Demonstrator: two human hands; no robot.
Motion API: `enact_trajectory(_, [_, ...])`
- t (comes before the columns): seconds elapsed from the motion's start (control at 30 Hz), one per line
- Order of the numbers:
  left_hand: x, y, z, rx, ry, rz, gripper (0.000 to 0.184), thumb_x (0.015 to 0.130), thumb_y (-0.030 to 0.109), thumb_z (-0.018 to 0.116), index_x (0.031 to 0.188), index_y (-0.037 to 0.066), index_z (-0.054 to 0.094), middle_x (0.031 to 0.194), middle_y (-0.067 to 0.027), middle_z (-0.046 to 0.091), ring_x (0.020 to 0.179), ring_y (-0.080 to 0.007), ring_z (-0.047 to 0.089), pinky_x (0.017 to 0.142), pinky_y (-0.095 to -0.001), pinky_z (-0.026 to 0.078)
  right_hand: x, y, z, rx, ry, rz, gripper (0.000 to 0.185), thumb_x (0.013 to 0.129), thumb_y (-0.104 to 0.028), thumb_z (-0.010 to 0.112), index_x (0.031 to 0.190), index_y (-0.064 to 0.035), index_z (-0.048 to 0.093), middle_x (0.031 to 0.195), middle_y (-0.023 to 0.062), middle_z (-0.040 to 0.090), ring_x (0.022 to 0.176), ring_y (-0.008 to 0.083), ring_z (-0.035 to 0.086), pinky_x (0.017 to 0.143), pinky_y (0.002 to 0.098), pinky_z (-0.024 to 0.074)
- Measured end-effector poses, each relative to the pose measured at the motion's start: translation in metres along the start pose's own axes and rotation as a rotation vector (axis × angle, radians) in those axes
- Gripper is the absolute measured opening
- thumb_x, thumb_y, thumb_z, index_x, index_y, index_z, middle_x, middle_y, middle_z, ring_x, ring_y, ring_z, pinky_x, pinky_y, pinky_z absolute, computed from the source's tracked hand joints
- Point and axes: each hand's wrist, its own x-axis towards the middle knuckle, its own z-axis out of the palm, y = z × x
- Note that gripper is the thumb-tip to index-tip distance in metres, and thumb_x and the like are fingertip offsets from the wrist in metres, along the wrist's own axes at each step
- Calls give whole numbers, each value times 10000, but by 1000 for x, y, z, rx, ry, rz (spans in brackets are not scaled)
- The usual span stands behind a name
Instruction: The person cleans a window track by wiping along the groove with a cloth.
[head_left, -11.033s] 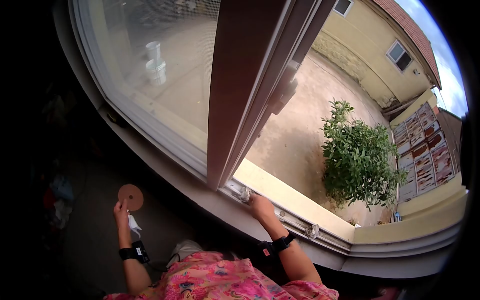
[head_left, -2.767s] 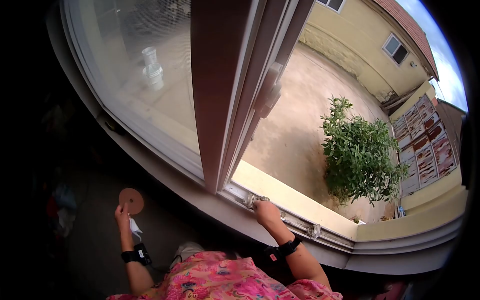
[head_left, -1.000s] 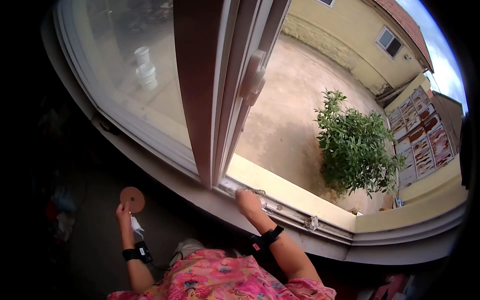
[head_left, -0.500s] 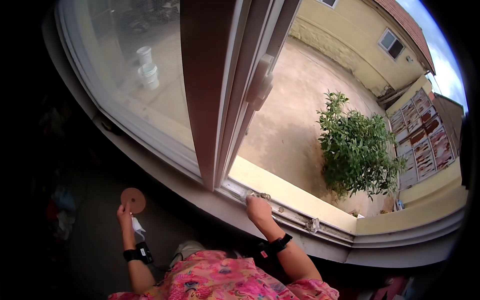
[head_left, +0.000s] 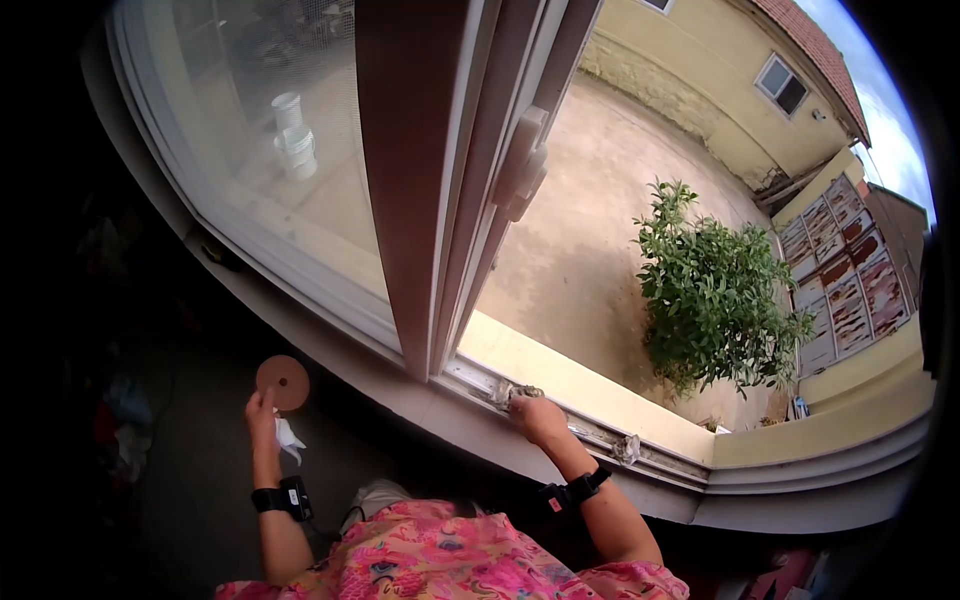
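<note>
At the lower left, my left hand (head_left: 261, 415) is closed on a round, flat, pinkish-brown disc (head_left: 284, 375) with a small dark hole at its middle. Below its fingers hangs a crumpled white tissue (head_left: 288, 437). My right hand (head_left: 540, 420) is down in the track of the window sill (head_left: 590, 432), fingers closed on a dirty crumpled tissue (head_left: 508, 393) that is partly hidden. Farther right along the same track lies another crumpled whitish wad (head_left: 626, 450). The fingertips of my right hand are hidden from above.
A sliding window sash (head_left: 415, 200) with a white latch (head_left: 522, 165) stands left of the opening. Outside are a leafy bush (head_left: 710, 290), a concrete yard, a yellow house and a rusty gate (head_left: 845, 260). White buckets (head_left: 296, 150) show through the glass.
My right hand has slid a little to the right along the track, exposing more of the crumpled tissue. My left hand and the disc have shifted slightly right, with the disc a little higher.
</note>
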Motion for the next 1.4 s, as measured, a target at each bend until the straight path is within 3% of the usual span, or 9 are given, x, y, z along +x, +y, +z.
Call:
enact_trajectory(0.23, [-11, 34, 49, -5, -138, 35, 192, 829, 201, 512, 875, 21, 559, 716, 7, 537, 605, -50, 452, 536, -198, 353, 47, -47, 23, -32, 43, -118, 169, 784, -197, 433, 826, -69, 535, 765, 195, 574, 746, 357, 560, 639, 442, 440])
enact_trajectory(0.47, [-19, 37, 52, 232, -345, 83, 173, 813, 214, 543, 865, 50, 570, 655, 55, 477, 541, -21, 374, 488, -179, 310, -9, -9, -4, -39, 31, 21, 173, 784, -209, 441, 827, -73, 540, 752, 193, 573, 739, 353, 562, 637, 448, 439])
enact_trajectory(0.8, [-28, 50, 44, 202, -363, 90, 170, 814, 213, 544, 869, 53, 569, 664, 62, 480, 549, -14, 386, 492, -168, 313, 27, -61, 23, 14, 136, -106, 164, 783, -140, 411, 828, -37, 531, 729, 197, 577, 721, 356, 576, 627, 457, 456])
enact_trajectory(1.0, [-31, 51, 37, 201, -359, 95, 171, 818, 200, 540, 894, 50, 569, 682, 59, 496, 554, -5, 385, 492, -162, 306, -17, -18, 3, -8, 76, 124, 174, 778, -198, 446, 812, -66, 555, 756, 178, 581, 738, 354, 560, 636, 456, 434])
enact_trajectory(1.23, [-19, 36, 31, 108, -266, 100, 160, 821, 207, 537, 885, 64, 569, 684, 66, 494, 560, -1, 386, 489, -159, 295, 28, -74, 27, 19, 217, -40, 147, 767, -118, 411, 795, -29, 525, 731, 200, 577, 696, 365, 572, 612, 457, 454])
enact_trajectory(1.4, [-21, 45, 35, 163, -273, 124, 163, 820, 200, 529, 864, 48, 569, 696, 44, 515, 582, -15, 413, 510, -168, 317, 16, -70, 19, 12, 193, -31, 140, 760, -109, 416, 787, -30, 529, 725, 198, 579, 701, 356, 575, 615, 447, 459])
